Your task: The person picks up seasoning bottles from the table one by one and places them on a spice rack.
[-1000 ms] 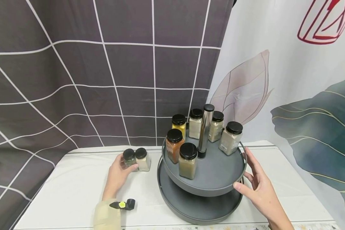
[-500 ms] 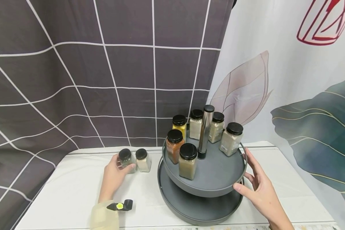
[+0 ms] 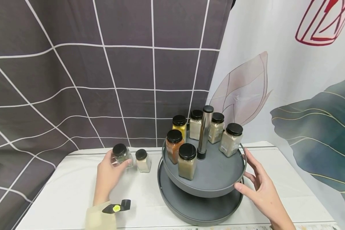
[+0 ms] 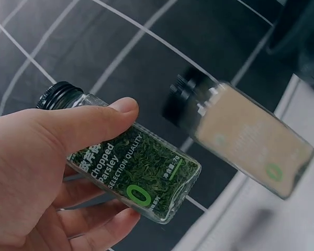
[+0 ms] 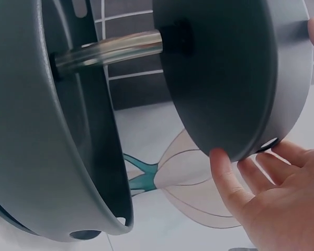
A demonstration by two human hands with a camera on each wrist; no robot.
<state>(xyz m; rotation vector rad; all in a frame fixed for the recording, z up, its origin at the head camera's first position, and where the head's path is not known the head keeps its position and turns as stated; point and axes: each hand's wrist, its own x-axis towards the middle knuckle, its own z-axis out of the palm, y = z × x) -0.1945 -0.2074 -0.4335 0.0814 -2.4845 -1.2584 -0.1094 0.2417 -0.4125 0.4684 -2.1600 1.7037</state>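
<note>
My left hand holds a glass spice jar with a black lid, pinched between thumb and fingers. Its label reads "Chopped Parsley", and dark green flakes fill it. Tilted, it appears lifted off the table. Close by on its right stands a second jar of pale beige powder. My right hand is at the right side of the grey upper tray of a two-tier turntable. Thumb and spread, fairly straight fingers touch its rim, and one fingertip reaches its underside edge.
Several black-lidded jars stand on the upper tray around a metal post, among them an orange one and a yellow one. Beneath is the lower tray. A dark gridded curtain hangs behind the white table.
My left hand has moved left with the parsley jar, widening the gap from the beige jar and tilting the parsley jar. The right hand and the turntable have stayed in place.
</note>
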